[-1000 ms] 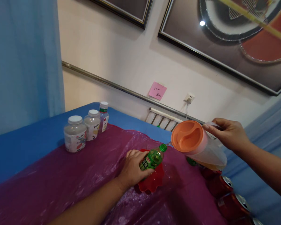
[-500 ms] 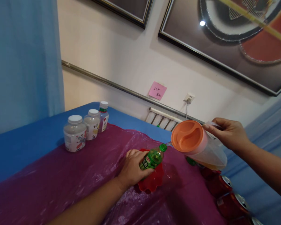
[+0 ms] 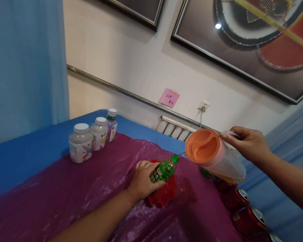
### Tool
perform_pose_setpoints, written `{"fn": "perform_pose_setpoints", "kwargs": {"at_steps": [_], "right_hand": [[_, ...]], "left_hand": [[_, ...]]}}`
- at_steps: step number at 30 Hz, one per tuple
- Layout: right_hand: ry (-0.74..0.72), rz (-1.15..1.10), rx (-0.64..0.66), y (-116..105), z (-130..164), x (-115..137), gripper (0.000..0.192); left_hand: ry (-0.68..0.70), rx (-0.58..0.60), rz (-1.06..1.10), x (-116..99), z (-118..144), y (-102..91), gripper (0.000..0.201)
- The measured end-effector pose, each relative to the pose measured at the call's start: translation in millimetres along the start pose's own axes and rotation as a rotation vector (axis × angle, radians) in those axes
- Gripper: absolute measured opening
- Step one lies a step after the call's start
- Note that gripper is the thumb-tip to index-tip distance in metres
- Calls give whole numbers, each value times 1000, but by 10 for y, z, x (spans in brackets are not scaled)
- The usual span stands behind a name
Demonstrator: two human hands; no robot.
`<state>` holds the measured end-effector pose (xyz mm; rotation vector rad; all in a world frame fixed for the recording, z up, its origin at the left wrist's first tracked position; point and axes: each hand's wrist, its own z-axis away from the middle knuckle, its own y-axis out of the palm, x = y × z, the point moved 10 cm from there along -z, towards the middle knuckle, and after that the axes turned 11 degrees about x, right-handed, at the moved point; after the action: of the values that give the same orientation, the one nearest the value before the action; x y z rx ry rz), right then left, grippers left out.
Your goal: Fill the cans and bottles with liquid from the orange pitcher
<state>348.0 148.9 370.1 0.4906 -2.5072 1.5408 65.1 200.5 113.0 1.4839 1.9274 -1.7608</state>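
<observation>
Head view. Left hand (image 3: 143,182) is wrapped around one green bottle (image 3: 164,170), which leans toward the right and stands in one red bowl (image 3: 164,195) on the tabletop (image 3: 35,158). The bottle's green top (image 3: 176,158) sits just beside the pitcher's spout. Right hand (image 3: 247,144) is clenched on the handle of one clear pitcher (image 3: 217,158) with an orange lid (image 3: 202,146), tipped toward the bottle; amber liquid pools in its lower side. A magenta plastic sheet (image 3: 78,191) covers the blue tabletop.

Count: three white-capped jars (image 3: 81,143) in a row at the far left, well apart from the hands. At least three red cans (image 3: 244,218) lie at the right edge, below the pitcher. One pink note (image 3: 169,97) on the wall.
</observation>
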Motion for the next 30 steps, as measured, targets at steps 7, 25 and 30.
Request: {"fn": "perform_pose_setpoints", "kwargs": {"at_steps": [7, 25, 30], "right_hand": [[0, 9, -3, -20, 26, 34, 63], [-4, 3, 4, -14, 23, 30, 63], [-2, -1, 7, -10, 24, 27, 64]], "left_hand": [[10, 1, -17, -7, 1, 2, 63], [6, 6, -1, -26, 0, -5, 65], [16, 5, 2, -24, 2, -1, 65]]}}
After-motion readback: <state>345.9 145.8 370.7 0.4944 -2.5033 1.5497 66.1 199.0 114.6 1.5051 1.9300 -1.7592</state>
